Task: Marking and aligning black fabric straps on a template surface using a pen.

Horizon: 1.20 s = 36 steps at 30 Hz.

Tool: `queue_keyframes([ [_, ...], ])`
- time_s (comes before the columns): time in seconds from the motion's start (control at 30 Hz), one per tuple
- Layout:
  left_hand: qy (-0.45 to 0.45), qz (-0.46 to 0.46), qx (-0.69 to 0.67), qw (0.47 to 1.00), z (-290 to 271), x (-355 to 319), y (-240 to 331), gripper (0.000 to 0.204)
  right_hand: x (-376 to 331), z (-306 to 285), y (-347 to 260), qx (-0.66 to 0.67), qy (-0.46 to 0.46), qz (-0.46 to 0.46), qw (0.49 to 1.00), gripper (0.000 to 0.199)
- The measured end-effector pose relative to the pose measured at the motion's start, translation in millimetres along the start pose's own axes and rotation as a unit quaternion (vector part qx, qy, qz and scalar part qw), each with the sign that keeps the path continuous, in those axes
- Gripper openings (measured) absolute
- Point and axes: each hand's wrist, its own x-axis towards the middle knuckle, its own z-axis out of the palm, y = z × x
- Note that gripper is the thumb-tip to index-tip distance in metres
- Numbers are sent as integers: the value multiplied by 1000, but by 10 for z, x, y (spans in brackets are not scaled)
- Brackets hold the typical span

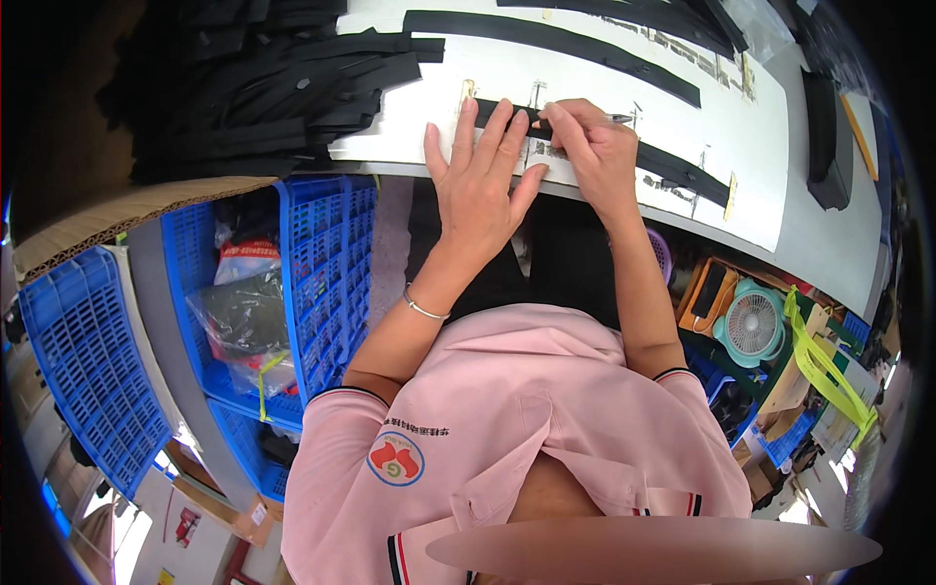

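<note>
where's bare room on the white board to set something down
On the white board, right of the lower black strip; also, marks aside, between that strip and the long upper strip, right of the pen. It's crowded left, at the black pile, and around the left hand and right hand.

We count 2 hands, i.e. 1 L hand [476, 185] & 1 R hand [603, 151], plus 1 pen [618, 118], 1 bracelet [426, 310] & 1 wht board [765, 175] w/ at least 3 blk strips [570, 41]; in the pile [253, 107] at L, too many to count. We also see 1 teal fan [753, 325], 1 yel-grn strap [829, 378], 1 cardbd sheet [136, 219] & min. 3 blue baskets [317, 283]; stuff near the rim's too blurred to tally.
</note>
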Motion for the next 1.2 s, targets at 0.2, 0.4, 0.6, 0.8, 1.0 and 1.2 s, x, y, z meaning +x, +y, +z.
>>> queue_keyframes([
  [0.2, -4, 0, 3, 1000, 6, 14, 18, 55, -17, -20, 77, -11, -40, -17, 999, 20],
  [0.4, -20, -3, 5, 1000, 22, 13, 16, 55, -10, -45, 82, 0, -65, -65, 996, 20],
  [0.6, -26, 2, 2, 1000, 4, 4, 12, 54, -135, -502, 9, 60, 65, 20, 996, 19],
  [0.8, -41, 6, 7, 999, -18, 4, 12, 56, -159, -782, 303, -11, 142, 49, 989, 20],
  [1.0, -65, 16, -11, 998, 19, 53, 227, 64, -179, -805, 283, -29, 117, 85, 989, 22],
  [1.2, -114, 61, -115, 985, 216, 106, 634, 58, -176, -755, 362, -16, 126, 42, 991, 21],
])
